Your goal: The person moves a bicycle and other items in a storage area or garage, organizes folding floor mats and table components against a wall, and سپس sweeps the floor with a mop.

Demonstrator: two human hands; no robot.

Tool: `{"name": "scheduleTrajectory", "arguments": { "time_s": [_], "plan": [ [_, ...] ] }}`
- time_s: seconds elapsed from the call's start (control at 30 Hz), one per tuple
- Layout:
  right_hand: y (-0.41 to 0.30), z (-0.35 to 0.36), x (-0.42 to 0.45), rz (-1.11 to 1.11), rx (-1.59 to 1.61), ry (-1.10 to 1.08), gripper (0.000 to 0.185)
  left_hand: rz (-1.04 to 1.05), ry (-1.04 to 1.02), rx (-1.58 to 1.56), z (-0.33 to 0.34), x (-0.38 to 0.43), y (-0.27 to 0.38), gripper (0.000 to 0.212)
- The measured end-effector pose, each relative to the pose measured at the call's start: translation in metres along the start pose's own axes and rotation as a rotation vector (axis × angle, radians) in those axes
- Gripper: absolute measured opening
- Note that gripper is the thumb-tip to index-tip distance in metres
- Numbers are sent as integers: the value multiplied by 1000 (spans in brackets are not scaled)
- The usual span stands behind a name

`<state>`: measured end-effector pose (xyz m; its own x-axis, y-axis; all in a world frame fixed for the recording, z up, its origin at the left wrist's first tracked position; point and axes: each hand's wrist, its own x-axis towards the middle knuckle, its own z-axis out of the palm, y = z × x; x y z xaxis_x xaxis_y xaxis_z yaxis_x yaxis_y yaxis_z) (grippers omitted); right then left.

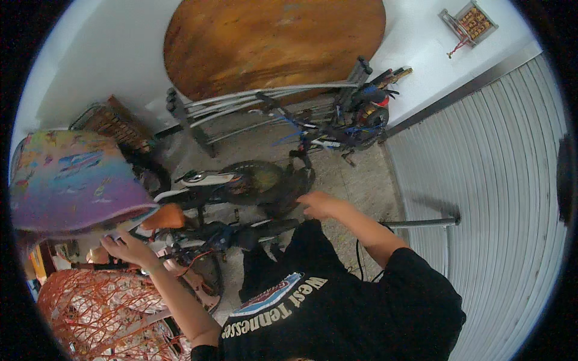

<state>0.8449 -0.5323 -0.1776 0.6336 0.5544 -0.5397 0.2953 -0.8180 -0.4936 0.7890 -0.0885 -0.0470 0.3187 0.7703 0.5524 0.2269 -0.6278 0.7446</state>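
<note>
My left hand (128, 249) is raised at the left, fingers apart, just below the rim of a large multicoloured fabric cover (81, 185). Whether the fingertips touch that rim is unclear. An orange-brown bicycle saddle (165, 216) sits just beyond the hand. My right hand (324, 206) reaches forward over the bicycles, its fingers loosely bent beside a dark wheel (257, 180) and other black bicycle parts. Blur hides whether it grips anything. Between my hands lies a white and black bicycle frame (207, 180), with dark handlebar parts (221, 237) nearer my body.
Behind the bicycles, a round wooden tabletop (275, 45) leans on the wall, near folded metal legs (271, 97). A blue and black bicycle (320, 135) stands beside them. A corrugated roller shutter (487, 180) closes the right side. Orange netting (108, 311) covers things at lower left.
</note>
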Motion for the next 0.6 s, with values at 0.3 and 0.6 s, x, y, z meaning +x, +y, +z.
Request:
{"name": "scheduleTrajectory", "arguments": {
  "time_s": [0.3, 0.6],
  "plan": [
    [245, -69, -110, 266, -147, 117, 45, -368, -581, -85, 45, -233, 69, 47],
    [347, -49, -186, 400, -109, 190, 40, -261, -608, -176, 61, -250, 107, 48]
  ]
}}
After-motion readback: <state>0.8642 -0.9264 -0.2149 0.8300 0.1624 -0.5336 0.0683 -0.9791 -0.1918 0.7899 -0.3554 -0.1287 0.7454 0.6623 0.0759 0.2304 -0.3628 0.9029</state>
